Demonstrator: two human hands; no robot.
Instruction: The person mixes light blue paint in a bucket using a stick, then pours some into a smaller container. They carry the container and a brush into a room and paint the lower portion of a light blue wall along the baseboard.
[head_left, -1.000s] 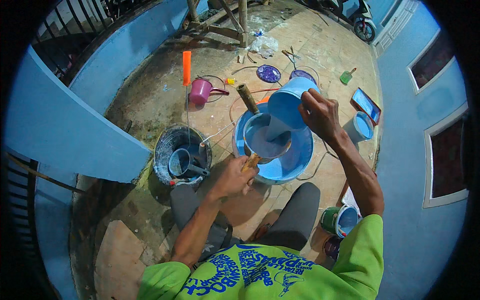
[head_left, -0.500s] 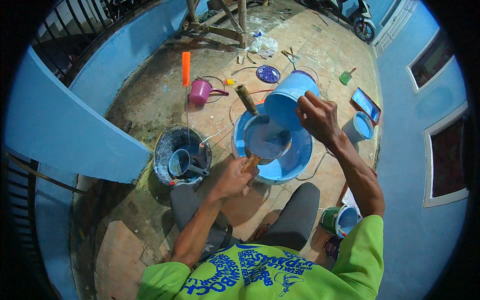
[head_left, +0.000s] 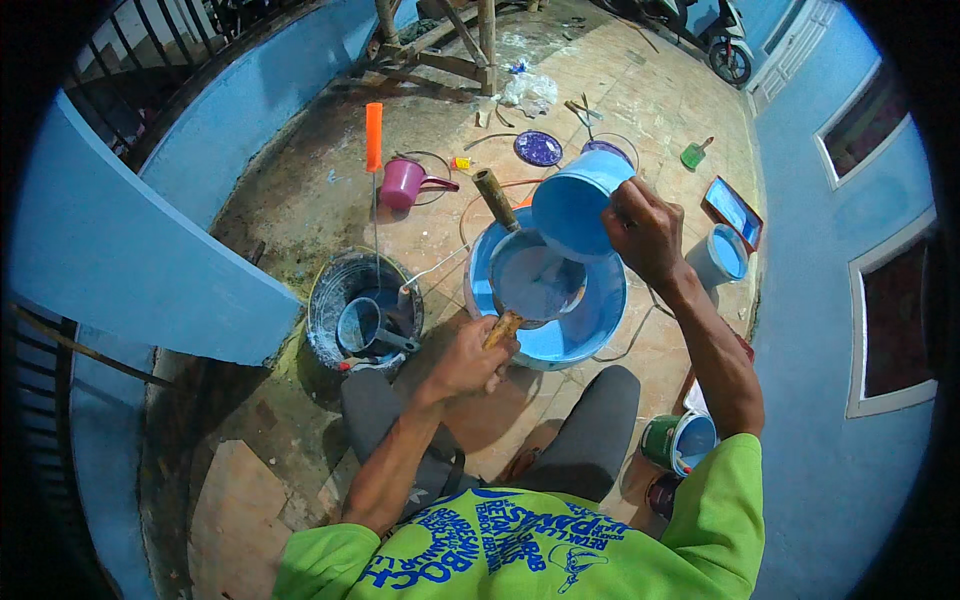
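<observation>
Floor clutter rings you on every side. Your right hand (head_left: 640, 235) has its fingers wrapped tight round a small blue bucket (head_left: 578, 205), tilted mouth-down over a round sieve (head_left: 538, 283). Your left hand (head_left: 470, 358) has its fingers closed on the sieve's wooden handle (head_left: 503, 328), holding it above the big blue basin (head_left: 575, 335) between your knees. A wooden stick (head_left: 495, 198) pokes up from the basin's far edge, just beside the bucket. To your left stands one dirty grey bucket (head_left: 330, 305) with a scoop inside it; beyond it one purple jug (head_left: 405, 183) and one orange-handled roller (head_left: 373, 140). To your right: one paint tray (head_left: 735, 210), one small blue tub (head_left: 722, 256) and one green brush (head_left: 695, 153). One open paint can (head_left: 678, 442) sits beside your right knee. Farther off lie one purple lid (head_left: 538, 148) and a crumpled plastic bag (head_left: 528, 92)
</observation>
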